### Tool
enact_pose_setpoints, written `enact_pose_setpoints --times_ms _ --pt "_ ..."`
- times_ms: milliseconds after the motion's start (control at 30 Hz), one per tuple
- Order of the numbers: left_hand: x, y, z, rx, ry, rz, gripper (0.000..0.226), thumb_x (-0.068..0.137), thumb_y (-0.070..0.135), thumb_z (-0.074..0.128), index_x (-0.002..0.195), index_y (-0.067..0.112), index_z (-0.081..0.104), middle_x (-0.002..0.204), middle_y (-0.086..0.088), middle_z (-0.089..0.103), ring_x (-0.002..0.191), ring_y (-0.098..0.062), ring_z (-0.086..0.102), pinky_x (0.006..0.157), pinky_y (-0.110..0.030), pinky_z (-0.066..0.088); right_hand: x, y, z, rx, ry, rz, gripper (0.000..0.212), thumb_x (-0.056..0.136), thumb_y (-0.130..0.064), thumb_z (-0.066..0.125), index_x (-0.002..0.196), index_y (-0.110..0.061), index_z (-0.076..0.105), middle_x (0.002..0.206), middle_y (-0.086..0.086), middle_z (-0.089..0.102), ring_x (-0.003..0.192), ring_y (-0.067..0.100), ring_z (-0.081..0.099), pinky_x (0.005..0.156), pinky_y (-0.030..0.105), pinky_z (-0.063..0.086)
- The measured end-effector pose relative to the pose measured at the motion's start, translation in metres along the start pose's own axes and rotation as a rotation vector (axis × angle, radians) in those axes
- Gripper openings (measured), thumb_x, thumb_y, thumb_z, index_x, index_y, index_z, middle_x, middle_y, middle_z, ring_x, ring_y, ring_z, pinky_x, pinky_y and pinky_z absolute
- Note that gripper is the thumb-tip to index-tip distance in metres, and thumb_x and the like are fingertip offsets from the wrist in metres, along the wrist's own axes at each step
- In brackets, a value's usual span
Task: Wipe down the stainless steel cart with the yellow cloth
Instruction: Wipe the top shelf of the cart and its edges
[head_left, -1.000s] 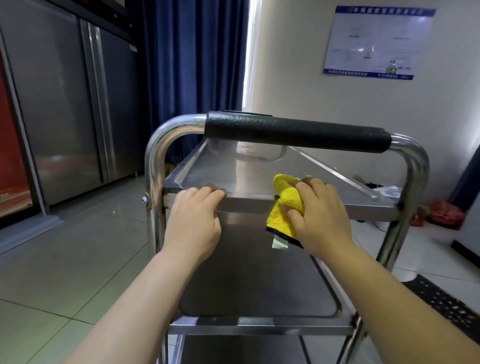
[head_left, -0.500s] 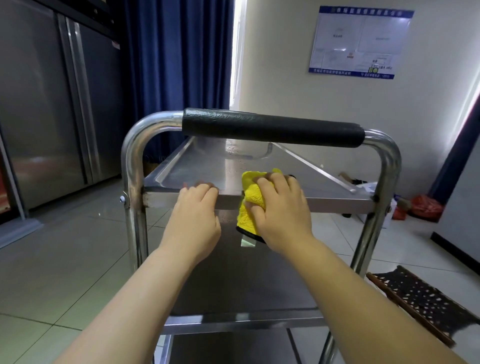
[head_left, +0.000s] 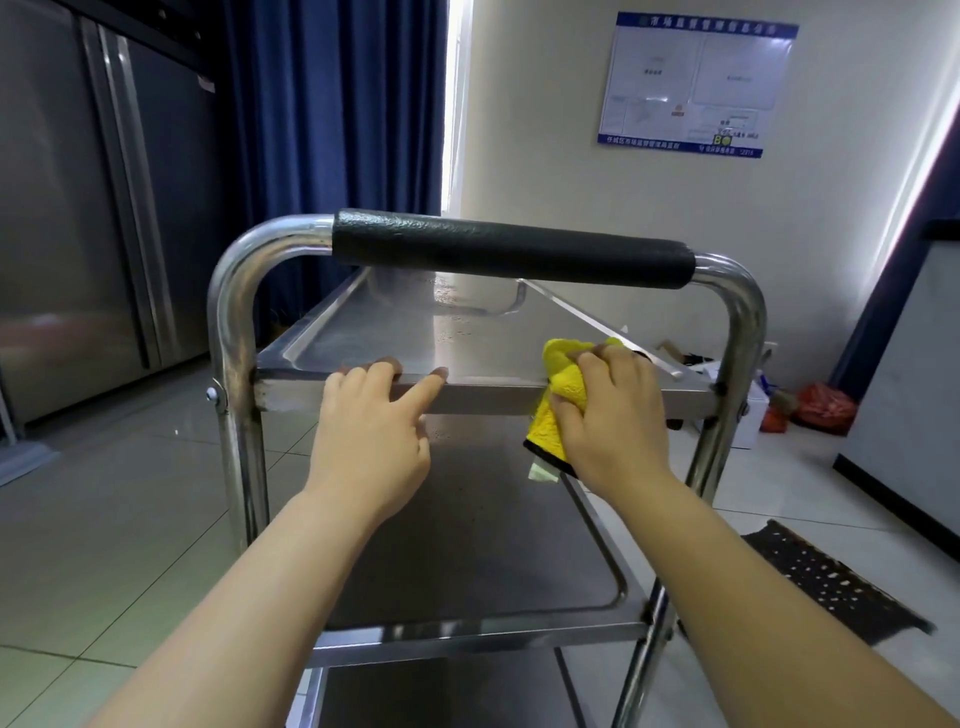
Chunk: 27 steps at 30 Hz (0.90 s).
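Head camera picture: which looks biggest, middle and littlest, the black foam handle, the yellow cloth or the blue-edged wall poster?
1. Blue-edged wall poster: biggest, although farthest away.
2. Black foam handle: longer but thinner.
3. Yellow cloth: littlest, partly hidden by the right hand.

Silver steel cart (head_left: 363, 332) with black textured handle grip (head_left: 511, 248), yellow cloth (head_left: 558, 395) edged in black, deep blue curtain (head_left: 337, 114), cream wall (head_left: 535, 156), blue-bordered white poster (head_left: 696, 85), pale grey floor tiles (head_left: 104, 499), black mat (head_left: 836, 582) with white specks, red bag (head_left: 826, 404)
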<state>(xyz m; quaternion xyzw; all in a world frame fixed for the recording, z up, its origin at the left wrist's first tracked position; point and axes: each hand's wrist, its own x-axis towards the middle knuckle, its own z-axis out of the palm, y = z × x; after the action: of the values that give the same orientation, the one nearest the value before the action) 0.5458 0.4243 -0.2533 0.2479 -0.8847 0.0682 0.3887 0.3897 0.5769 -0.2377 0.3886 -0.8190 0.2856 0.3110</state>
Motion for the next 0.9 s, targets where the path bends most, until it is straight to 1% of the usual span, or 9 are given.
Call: enact_pose_setpoints --times_ms 67,133,233,400,467,633,700,833,900 --pt "0.002 0.006 -0.001 0.005 -0.009 -0.032 0.044 0.088 0.022 0.053 0.132 0.026 0.050 0.122 -0.012 0.051 0.108 -0.030 0.044 0.103 -0.045 0.027 -0.003 -0.009 0.004 0.007 0.009 -0.007 0.049 0.086 -0.041 0.044 0.123 -0.012 0.056 0.131 0.010 0.048 0.123 0.036 0.037 0.106 0.051 0.031" --pt "0.006 0.013 -0.003 -0.028 0.004 -0.021 0.040 0.085 0.015 0.054 0.125 0.016 0.055 0.117 -0.012 0.054 0.105 -0.031 0.047 0.106 -0.047 0.026 -0.006 -0.013 0.008 0.022 -0.005 -0.028 0.048 0.090 -0.038 0.048 0.131 -0.013 0.050 0.139 0.009 0.042 0.133 0.034 0.025 0.113 0.050 0.023" --pt "0.009 0.023 -0.003 -0.116 -0.010 -0.017 0.030 0.081 0.007 0.054 0.111 0.005 0.058 0.114 -0.012 0.057 0.101 -0.031 0.050 0.095 -0.041 0.038 -0.008 -0.011 0.011 0.037 -0.034 -0.076 0.050 0.095 -0.035 0.051 0.140 -0.017 0.040 0.148 0.004 0.032 0.139 0.028 0.010 0.116 0.045 0.013" --pt "0.004 0.022 0.010 -0.082 0.045 0.048 0.044 0.077 0.011 0.059 0.122 0.013 0.059 0.113 -0.014 0.057 0.094 -0.034 0.052 0.086 -0.042 0.044 -0.007 0.013 0.006 0.048 -0.058 -0.134 0.052 0.093 -0.031 0.056 0.141 -0.016 0.040 0.144 0.004 0.034 0.135 0.027 0.019 0.113 0.048 0.023" --pt "0.003 0.022 0.014 -0.059 0.072 0.070 0.047 0.076 0.013 0.059 0.122 0.016 0.059 0.113 -0.015 0.057 0.093 -0.034 0.052 0.085 -0.044 0.045 -0.007 0.026 0.002 0.039 -0.045 -0.103 0.052 0.093 -0.029 0.056 0.141 -0.015 0.040 0.143 0.005 0.034 0.133 0.027 0.020 0.113 0.050 0.023" --pt "0.003 0.023 0.017 -0.052 0.110 0.053 0.046 0.074 0.014 0.068 0.120 0.017 0.061 0.114 -0.016 0.058 0.095 -0.035 0.052 0.088 -0.044 0.045 -0.011 0.061 -0.007 -0.066 0.025 0.008 0.053 0.097 -0.029 0.049 0.146 -0.019 0.031 0.151 0.004 0.024 0.143 0.024 0.006 0.118 0.047 -0.006" --pt "0.003 0.023 0.019 -0.047 0.116 0.055 0.045 0.075 0.016 0.063 0.120 0.017 0.061 0.114 -0.017 0.058 0.096 -0.035 0.051 0.089 -0.045 0.043 -0.013 0.066 -0.005 -0.089 0.057 0.044 0.055 0.098 -0.030 0.047 0.147 -0.020 0.027 0.154 0.003 0.019 0.145 0.024 0.003 0.116 0.046 -0.013" --pt "0.004 0.028 0.021 -0.067 0.112 0.015 0.045 0.077 0.018 0.061 0.122 0.017 0.060 0.117 -0.015 0.056 0.100 -0.034 0.046 0.093 -0.044 0.039 -0.014 0.046 0.005 -0.001 0.097 0.129 0.055 0.098 -0.028 0.048 0.147 -0.015 0.029 0.156 0.006 0.018 0.145 0.029 0.004 0.117 0.044 0.000" --pt "0.004 0.028 0.021 -0.070 0.111 0.006 0.046 0.077 0.017 0.064 0.123 0.017 0.059 0.119 -0.015 0.055 0.102 -0.034 0.045 0.094 -0.045 0.039 -0.016 0.032 0.010 0.037 0.063 0.083 0.055 0.098 -0.027 0.047 0.148 -0.016 0.028 0.157 0.005 0.016 0.145 0.028 0.001 0.117 0.041 0.000"
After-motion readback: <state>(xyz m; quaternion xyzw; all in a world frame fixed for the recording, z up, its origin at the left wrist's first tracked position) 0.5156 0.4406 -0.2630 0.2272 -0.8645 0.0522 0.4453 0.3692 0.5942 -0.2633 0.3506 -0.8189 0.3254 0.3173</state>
